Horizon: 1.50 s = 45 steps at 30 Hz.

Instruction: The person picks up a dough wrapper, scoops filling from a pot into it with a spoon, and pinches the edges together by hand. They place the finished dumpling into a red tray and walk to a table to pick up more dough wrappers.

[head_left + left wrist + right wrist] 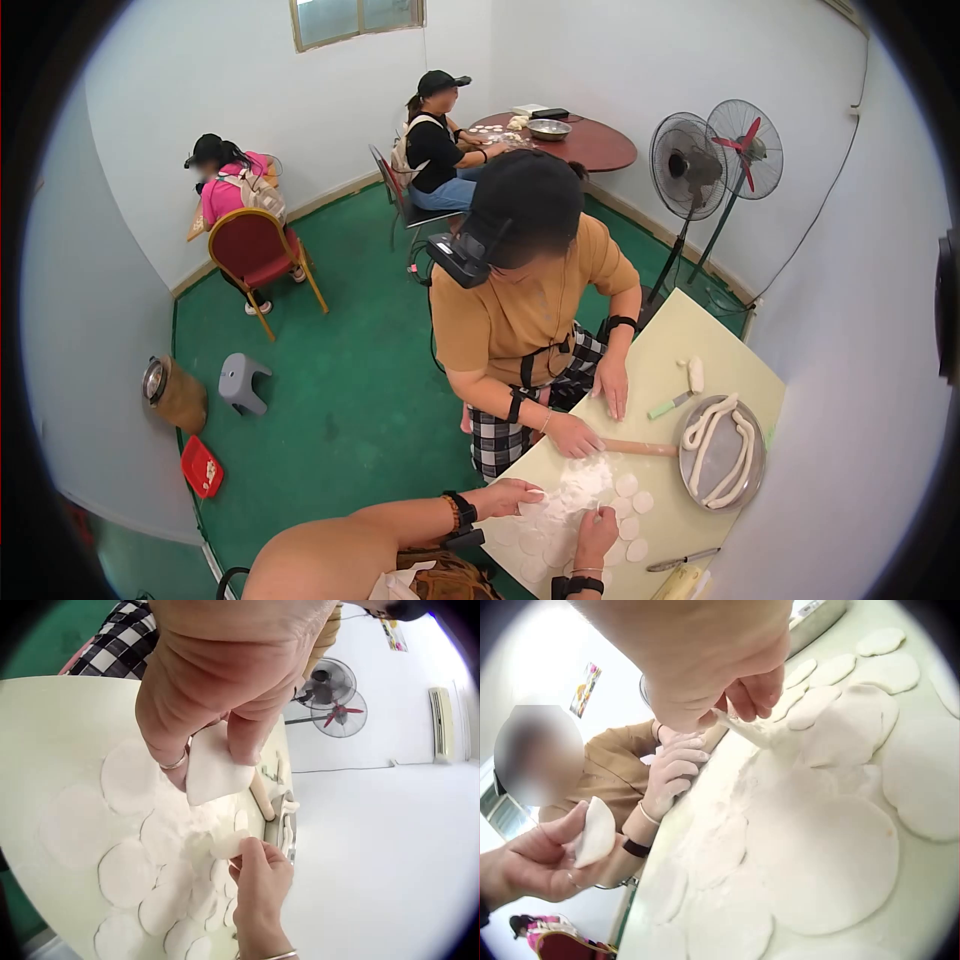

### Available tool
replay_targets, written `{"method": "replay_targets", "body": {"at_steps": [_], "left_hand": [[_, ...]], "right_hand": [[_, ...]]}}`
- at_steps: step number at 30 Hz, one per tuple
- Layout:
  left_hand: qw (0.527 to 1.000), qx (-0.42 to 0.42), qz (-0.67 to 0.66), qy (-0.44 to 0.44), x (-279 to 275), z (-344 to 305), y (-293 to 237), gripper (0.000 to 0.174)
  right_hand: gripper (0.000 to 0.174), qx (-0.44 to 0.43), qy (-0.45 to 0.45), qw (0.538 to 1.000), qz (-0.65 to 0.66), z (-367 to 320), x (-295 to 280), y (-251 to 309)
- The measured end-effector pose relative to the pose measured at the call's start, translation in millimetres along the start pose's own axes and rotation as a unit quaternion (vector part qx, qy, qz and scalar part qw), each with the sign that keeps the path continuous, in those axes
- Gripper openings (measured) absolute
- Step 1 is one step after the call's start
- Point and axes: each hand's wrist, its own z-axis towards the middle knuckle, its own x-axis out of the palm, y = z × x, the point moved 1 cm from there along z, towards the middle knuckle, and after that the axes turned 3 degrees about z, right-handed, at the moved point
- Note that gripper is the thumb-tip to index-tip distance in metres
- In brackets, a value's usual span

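Note:
My left hand (pixel 512 497) pinches a white dough piece (pixel 216 769) between thumb and fingers, held above the table; in the right wrist view this dough piece (pixel 596 834) looks bent or folded. My right hand (pixel 597 533) pinches the edge of a thin dough round (pixel 229 844) over the floured table, its fingers curled on it in the right wrist view (pixel 742 727). Several flat dough rounds (pixel 126 871) lie around and below both hands, some overlapping, with loose flour (pixel 585 480) among them.
Across the table (pixel 740 360), a person in a tan shirt (pixel 530 320) has one hand at a rolling pin (pixel 640 448). A metal pan (pixel 688 480) holds long dough strips. A green-handled knife (pixel 668 406) lies beyond, a dark tool (pixel 683 560) nearer. Two fans (pixel 690 165) stand behind.

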Motion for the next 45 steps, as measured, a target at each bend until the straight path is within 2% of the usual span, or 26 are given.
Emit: {"method": "replay_targets", "body": {"at_steps": [4, 5, 7, 8, 11, 14, 17, 20, 23, 24, 27, 30, 31, 32, 33, 34, 35, 36, 38, 41, 45], "left_hand": [[0.997, 0.045, -0.060, 0.017, -7, 3, 10, 0.031], [0.999, 0.049, -0.012, -0.007, -5, 6, 8, 0.031], [0.994, 0.054, 0.081, -0.057, 12, 3, -1, 0.030], [0.974, 0.071, 0.183, -0.110, 23, 0, -8, 0.028], [0.906, 0.238, 0.312, -0.157, 30, 43, 13, 0.026], [0.831, 0.343, 0.407, -0.163, 44, 57, 9, 0.021], [0.806, 0.371, 0.434, -0.158, 55, 58, 10, 0.014], [0.742, 0.389, 0.540, -0.078, 57, 57, 19, 0.013], [0.606, 0.522, 0.597, -0.061, 41, 89, 58, 0.015], [0.631, 0.474, 0.612, -0.048, 46, 77, 49, 0.012], [0.768, 0.368, 0.522, -0.053, 54, 75, 35, 0.012], [0.860, 0.303, 0.397, -0.102, 57, 77, 18, 0.014], [0.885, 0.281, 0.351, -0.118, 58, 75, 10, 0.015], [0.946, 0.168, 0.264, -0.083, 59, 72, 4, 0.022], [0.968, 0.147, 0.189, -0.069, 58, 75, 7, 0.025], [0.984, 0.127, 0.112, -0.056, 57, 79, 11, 0.029], [0.993, 0.106, 0.035, -0.042, 52, 84, 13, 0.034], [0.992, 0.104, 0.047, -0.051, 52, 75, 8, 0.036], [0.991, 0.095, 0.069, -0.067, 63, 40, -3, 0.041], [0.982, 0.113, 0.136, -0.072, 54, 62, 11, 0.036], [0.887, 0.289, 0.343, -0.106, 62, 85, 27, 0.031]], "right_hand": [[0.011, -0.134, 0.038, 0.987, -0.081, 0, 19, 5], [0.011, -0.165, 0.043, 0.980, -0.102, -1, 22, 6], [0.009, -0.156, -0.001, 0.983, -0.093, -2, 18, 13], [0.009, -0.149, -0.023, 0.985, -0.089, -4, 15, 15], [0.008, -0.147, 0.077, 0.980, -0.113, -11, 14, 14], [0.012, -0.059, 0.038, 0.998, 0.002, -12, 2, 15], [0.015, 0.015, -0.029, 0.996, 0.087, -8, -1, 10], [0.015, 0.029, -0.067, 0.974, 0.215, -12, 0, 6], [0.016, 0.108, 0.015, 0.951, 0.289, -21, 19, -31], [0.017, 0.145, 0.043, 0.941, 0.303, -25, 20, -34], [0.017, 0.168, 0.030, 0.947, 0.274, -31, 23, -47], [0.016, 0.197, 0.014, 0.911, 0.362, -26, 16, -37], [0.016, 0.231, 0.017, 0.886, 0.403, -27, 18, -36], [0.016, 0.264, 0.020, 0.857, 0.442, -27, 20, -34], [0.016, 0.293, 0.023, 0.826, 0.481, -25, 21, -32], [0.015, 0.295, 0.027, 0.847, 0.440, -22, 27, -38], [0.015, 0.297, 0.032, 0.867, 0.399, -24, 32, -44], [0.014, 0.300, 0.036, 0.884, 0.356, -25, 37, -49], [0.014, 0.269, 0.032, 0.888, 0.372, -25, 39, -47], [0.014, 0.248, 0.020, 0.883, 0.397, -28, 22, -22], [0.016, 0.207, -0.002, 0.906, 0.369, -28, 15, -15]]}}
